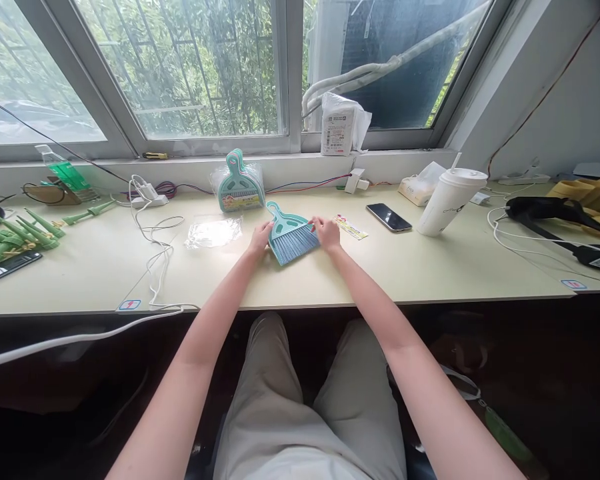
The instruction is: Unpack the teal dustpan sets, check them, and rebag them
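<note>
A teal hand brush with grey-blue bristles (294, 245) lies in a matching dustpan (274, 208) on the table, its handle pointing away to the upper left. My left hand (263, 237) grips the set at its left edge, fingers closed. At the opposite edge, the closed fingers of my right hand (326, 233) pinch the brush head near its corner. To the right of that hand lies a printed card label (350, 227). Left of my left hand is a flat clear plastic wrapper (214, 232). Behind stand more brush-and-dustpan sets (239, 183) in clear packaging.
A black phone (389, 217), a white lidded cup (450, 203) with a straw and a tissue pack (421, 185) stand to the right. White cables (163, 247) run down the left side over the table's front edge. Green pointed pieces (15, 237) lie far left.
</note>
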The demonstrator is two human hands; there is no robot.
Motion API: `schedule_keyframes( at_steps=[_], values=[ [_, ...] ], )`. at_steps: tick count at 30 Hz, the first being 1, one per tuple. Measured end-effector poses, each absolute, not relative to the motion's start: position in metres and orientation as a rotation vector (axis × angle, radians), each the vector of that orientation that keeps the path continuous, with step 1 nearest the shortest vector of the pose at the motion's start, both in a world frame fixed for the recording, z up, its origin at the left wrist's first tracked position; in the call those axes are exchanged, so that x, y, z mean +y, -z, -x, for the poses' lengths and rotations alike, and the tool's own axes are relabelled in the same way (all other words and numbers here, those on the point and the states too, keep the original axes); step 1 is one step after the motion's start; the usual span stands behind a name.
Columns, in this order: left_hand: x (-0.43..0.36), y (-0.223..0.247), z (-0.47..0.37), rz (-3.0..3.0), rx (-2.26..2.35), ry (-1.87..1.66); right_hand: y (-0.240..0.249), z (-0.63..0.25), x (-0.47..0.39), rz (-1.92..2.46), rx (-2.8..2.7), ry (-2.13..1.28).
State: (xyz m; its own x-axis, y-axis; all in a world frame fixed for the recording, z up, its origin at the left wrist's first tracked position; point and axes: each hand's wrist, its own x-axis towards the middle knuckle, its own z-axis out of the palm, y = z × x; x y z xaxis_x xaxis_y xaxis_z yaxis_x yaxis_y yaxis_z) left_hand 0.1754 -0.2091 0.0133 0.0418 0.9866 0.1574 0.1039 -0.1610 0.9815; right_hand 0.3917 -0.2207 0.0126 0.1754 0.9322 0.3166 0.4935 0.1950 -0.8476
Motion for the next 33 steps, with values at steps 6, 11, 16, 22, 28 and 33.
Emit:
schedule_keyframes(
  at_steps=[6, 11, 16, 22, 28, 33],
  values=[
    [-0.218, -0.018, -0.184, -1.557, 1.101, -1.186, -0.015, -0.362, -0.236, 1.526, -1.938, 0.056],
    [-0.218, -0.02, -0.185, -1.605, 1.042, -1.146, -0.009, -0.367, -0.228, 1.486, -1.962, 0.07],
    [-0.202, -0.012, -0.174, -1.708, 1.066, -1.188, -0.016, -0.369, -0.223, 1.364, -1.684, -0.073],
    [-0.186, -0.003, -0.153, -1.829, 1.465, -1.123, -0.036, -0.417, -0.223, 1.422, -1.674, 0.153],
    [-0.188, -0.008, -0.138, -1.947, 1.871, -0.836, -0.013, -0.457, -0.211, 1.845, -1.765, 0.124],
    [-0.194, -0.013, -0.14, -1.952, 1.933, -0.756, -0.008, -0.459, -0.211, 2.023, -1.845, 0.068]
  ],
)
